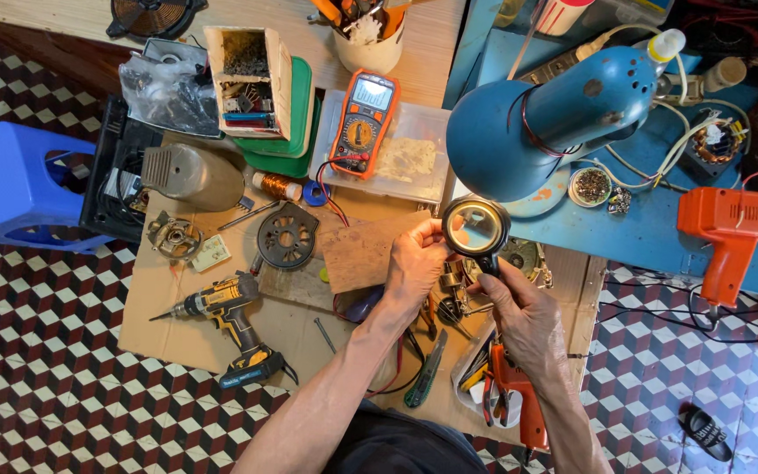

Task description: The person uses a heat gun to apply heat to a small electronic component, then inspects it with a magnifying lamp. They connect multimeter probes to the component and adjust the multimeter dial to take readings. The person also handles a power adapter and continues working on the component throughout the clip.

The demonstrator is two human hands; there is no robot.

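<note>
My right hand (524,316) grips the black handle of a round magnifying glass (476,226), held up over the work. Just left of the lens, my left hand (414,268) holds a small metal part, mostly hidden by the fingers. Under both hands lie a small motor part (454,294) and loose wires on cardboard (177,307). A blue desk lamp (541,123) hangs its shade right above the magnifier.
An orange multimeter (361,123) rests on a clear box. A yellow-black cordless drill (225,316), a black round motor cover (287,235), a copper wire spool (275,186), a plywood piece (366,250), orange solder guns (730,233) and a blue stool (10,184) surround the cardboard.
</note>
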